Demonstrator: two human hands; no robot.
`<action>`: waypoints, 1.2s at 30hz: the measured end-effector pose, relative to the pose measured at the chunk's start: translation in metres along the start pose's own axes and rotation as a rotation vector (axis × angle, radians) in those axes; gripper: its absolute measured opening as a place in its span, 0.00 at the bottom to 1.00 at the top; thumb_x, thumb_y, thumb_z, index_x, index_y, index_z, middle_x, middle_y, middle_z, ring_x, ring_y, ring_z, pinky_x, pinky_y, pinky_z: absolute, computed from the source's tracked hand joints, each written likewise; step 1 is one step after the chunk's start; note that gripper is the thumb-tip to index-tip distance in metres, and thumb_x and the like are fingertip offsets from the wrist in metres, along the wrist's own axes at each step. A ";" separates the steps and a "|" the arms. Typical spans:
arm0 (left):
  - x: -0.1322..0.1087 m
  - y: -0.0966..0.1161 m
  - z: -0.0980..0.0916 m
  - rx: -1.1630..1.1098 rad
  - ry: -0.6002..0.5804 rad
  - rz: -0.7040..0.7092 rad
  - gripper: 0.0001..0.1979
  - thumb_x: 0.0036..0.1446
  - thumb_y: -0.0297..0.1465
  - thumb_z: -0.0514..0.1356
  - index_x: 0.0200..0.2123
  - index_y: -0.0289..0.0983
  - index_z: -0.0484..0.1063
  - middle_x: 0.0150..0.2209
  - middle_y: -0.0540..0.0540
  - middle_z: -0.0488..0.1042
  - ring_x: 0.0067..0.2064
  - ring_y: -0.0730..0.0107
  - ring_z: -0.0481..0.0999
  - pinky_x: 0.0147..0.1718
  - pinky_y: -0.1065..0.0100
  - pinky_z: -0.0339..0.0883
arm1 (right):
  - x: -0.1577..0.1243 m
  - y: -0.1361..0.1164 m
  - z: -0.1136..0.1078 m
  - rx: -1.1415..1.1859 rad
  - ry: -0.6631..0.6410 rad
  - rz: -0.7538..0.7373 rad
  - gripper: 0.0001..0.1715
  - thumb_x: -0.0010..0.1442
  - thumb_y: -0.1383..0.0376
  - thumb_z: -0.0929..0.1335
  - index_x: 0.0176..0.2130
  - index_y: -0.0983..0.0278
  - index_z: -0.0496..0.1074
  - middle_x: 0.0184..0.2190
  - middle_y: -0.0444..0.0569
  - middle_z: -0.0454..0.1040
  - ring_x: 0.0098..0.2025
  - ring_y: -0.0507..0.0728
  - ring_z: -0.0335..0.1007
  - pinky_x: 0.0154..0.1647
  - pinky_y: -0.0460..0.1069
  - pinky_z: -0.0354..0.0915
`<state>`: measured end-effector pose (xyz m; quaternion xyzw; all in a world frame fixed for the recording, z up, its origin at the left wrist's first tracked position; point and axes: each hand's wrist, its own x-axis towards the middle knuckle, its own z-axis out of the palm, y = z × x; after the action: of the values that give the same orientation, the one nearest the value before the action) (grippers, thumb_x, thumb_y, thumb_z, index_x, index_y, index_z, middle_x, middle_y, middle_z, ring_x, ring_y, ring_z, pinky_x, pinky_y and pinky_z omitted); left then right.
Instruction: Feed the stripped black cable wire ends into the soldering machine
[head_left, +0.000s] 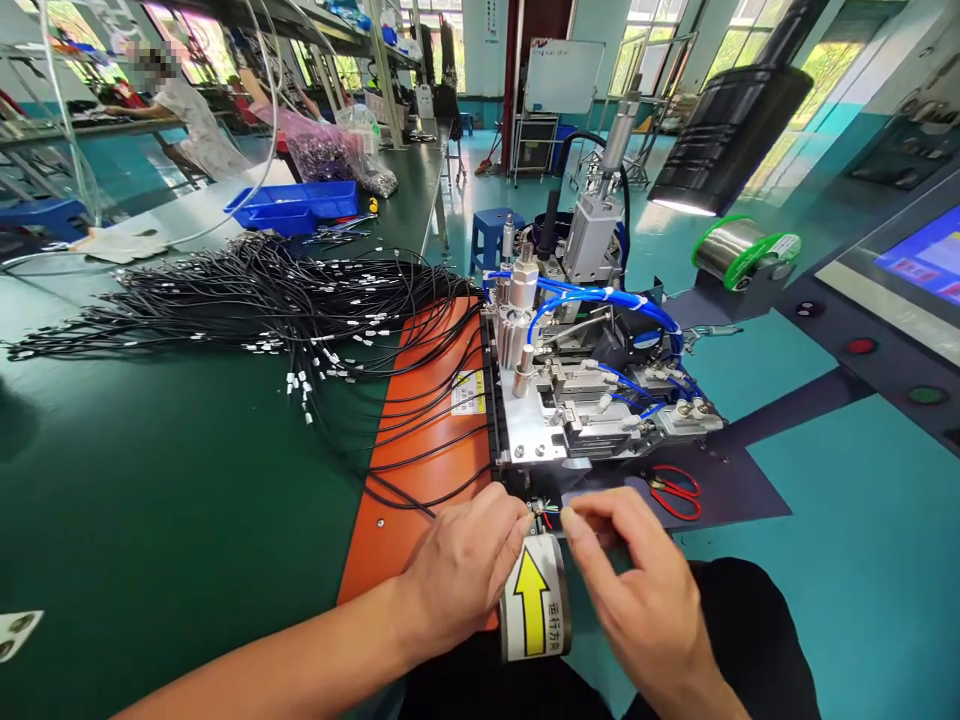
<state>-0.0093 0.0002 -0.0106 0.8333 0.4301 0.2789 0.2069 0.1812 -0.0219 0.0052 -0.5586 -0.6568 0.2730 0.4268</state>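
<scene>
My left hand [472, 550] is closed in a pinch at the front of the machine [529, 420]. It grips a black cable whose end shows as thin coloured wires [551, 509] just past my fingertips. My right hand [637, 580] is just right of those wires, thumb and forefinger drawn together; anything between them is too small to make out. Below the wires, between both hands, is a round feed part with a yellow arrow label [532, 600]. Several black cables [435, 430] run over the orange panel [405, 540] into the machine's left side.
A large heap of black cables [247, 290] lies on the green table [187, 480]. Red-handled scissors [675, 492] rest right of the machine. Behind are a solder wire spool [742, 250], a black lamp [731, 135] and blue trays [300, 205]. A control panel [892, 330] stands right. Another person sits far left.
</scene>
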 end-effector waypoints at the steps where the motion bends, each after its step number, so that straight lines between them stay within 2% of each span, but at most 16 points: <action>1: 0.000 0.000 0.000 0.008 -0.002 0.002 0.14 0.72 0.32 0.47 0.37 0.36 0.69 0.31 0.47 0.67 0.32 0.66 0.69 0.30 0.66 0.62 | 0.004 0.000 -0.006 -0.001 -0.015 0.029 0.04 0.68 0.63 0.67 0.42 0.59 0.72 0.36 0.44 0.70 0.37 0.54 0.67 0.38 0.49 0.64; 4: -0.001 0.000 0.001 0.029 0.001 0.017 0.15 0.72 0.31 0.46 0.37 0.36 0.70 0.32 0.46 0.68 0.32 0.66 0.70 0.30 0.66 0.62 | 0.015 -0.004 -0.014 0.028 -0.159 0.058 0.06 0.69 0.62 0.66 0.45 0.58 0.72 0.39 0.44 0.70 0.39 0.54 0.67 0.39 0.49 0.64; 7: -0.001 0.000 0.002 0.070 0.021 0.061 0.15 0.72 0.30 0.46 0.37 0.36 0.69 0.31 0.46 0.67 0.31 0.66 0.69 0.29 0.66 0.61 | 0.023 -0.009 -0.014 0.039 -0.284 0.035 0.07 0.70 0.64 0.64 0.39 0.59 0.71 0.36 0.44 0.70 0.38 0.54 0.67 0.38 0.49 0.64; 10: -0.001 0.002 0.000 0.153 0.041 0.154 0.13 0.70 0.29 0.48 0.36 0.36 0.69 0.29 0.47 0.66 0.28 0.66 0.66 0.25 0.65 0.56 | 0.026 -0.012 -0.014 -0.021 -0.338 -0.008 0.11 0.70 0.66 0.63 0.33 0.60 0.68 0.33 0.45 0.68 0.36 0.55 0.66 0.37 0.50 0.63; 13: -0.001 0.003 -0.004 0.248 0.014 0.281 0.08 0.65 0.26 0.52 0.33 0.36 0.67 0.29 0.47 0.65 0.28 0.65 0.64 0.24 0.64 0.52 | 0.027 -0.015 -0.014 -0.152 -0.405 -0.080 0.11 0.68 0.69 0.64 0.31 0.61 0.66 0.32 0.46 0.68 0.35 0.56 0.65 0.35 0.51 0.62; 17: -0.001 0.001 -0.006 0.283 -0.010 0.355 0.04 0.62 0.25 0.55 0.33 0.36 0.65 0.29 0.47 0.66 0.29 0.64 0.63 0.25 0.63 0.52 | 0.031 -0.020 -0.012 -0.339 -0.463 -0.180 0.12 0.65 0.71 0.63 0.29 0.62 0.64 0.32 0.48 0.67 0.35 0.58 0.64 0.35 0.53 0.62; 19: -0.001 -0.001 -0.005 0.249 0.000 0.331 0.06 0.65 0.26 0.54 0.33 0.36 0.65 0.29 0.47 0.66 0.29 0.65 0.64 0.25 0.64 0.54 | 0.033 -0.021 -0.013 -0.273 -0.461 -0.128 0.12 0.66 0.69 0.63 0.29 0.62 0.66 0.31 0.47 0.68 0.34 0.57 0.65 0.34 0.52 0.62; 22: 0.000 -0.003 -0.003 0.174 0.047 0.252 0.11 0.70 0.27 0.49 0.35 0.36 0.66 0.29 0.48 0.66 0.28 0.68 0.64 0.26 0.66 0.56 | 0.032 -0.015 -0.020 -0.030 -0.376 0.069 0.15 0.70 0.61 0.63 0.31 0.61 0.69 0.31 0.45 0.69 0.34 0.55 0.67 0.36 0.50 0.64; 25: 0.000 -0.003 -0.001 0.135 0.058 0.213 0.13 0.72 0.27 0.46 0.36 0.36 0.67 0.29 0.48 0.66 0.28 0.69 0.64 0.26 0.67 0.57 | 0.023 -0.003 -0.028 0.183 -0.283 0.257 0.15 0.69 0.53 0.65 0.39 0.60 0.73 0.36 0.47 0.73 0.40 0.56 0.70 0.39 0.49 0.66; 28: 0.000 -0.004 -0.001 0.144 0.052 0.207 0.12 0.71 0.27 0.47 0.35 0.36 0.66 0.29 0.48 0.66 0.28 0.69 0.64 0.26 0.67 0.56 | 0.012 0.006 -0.028 0.358 -0.325 0.370 0.16 0.65 0.53 0.69 0.46 0.60 0.74 0.42 0.49 0.74 0.45 0.58 0.71 0.42 0.49 0.68; 31: 0.000 -0.003 -0.001 0.145 0.055 0.214 0.12 0.71 0.27 0.48 0.35 0.36 0.66 0.29 0.48 0.66 0.28 0.69 0.64 0.26 0.66 0.55 | 0.006 0.007 -0.020 0.423 -0.371 0.393 0.15 0.65 0.55 0.69 0.46 0.61 0.75 0.43 0.48 0.75 0.44 0.58 0.71 0.44 0.50 0.68; 36: 0.000 -0.003 -0.002 0.126 0.053 0.223 0.11 0.71 0.27 0.48 0.36 0.36 0.67 0.29 0.47 0.66 0.29 0.68 0.64 0.26 0.66 0.56 | 0.007 0.005 -0.012 0.393 -0.375 0.342 0.14 0.67 0.57 0.68 0.47 0.61 0.77 0.39 0.47 0.75 0.41 0.57 0.70 0.43 0.51 0.67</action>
<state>-0.0122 0.0024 -0.0107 0.8797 0.3568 0.2945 0.1102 0.1938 -0.0151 0.0090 -0.5076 -0.5552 0.5606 0.3461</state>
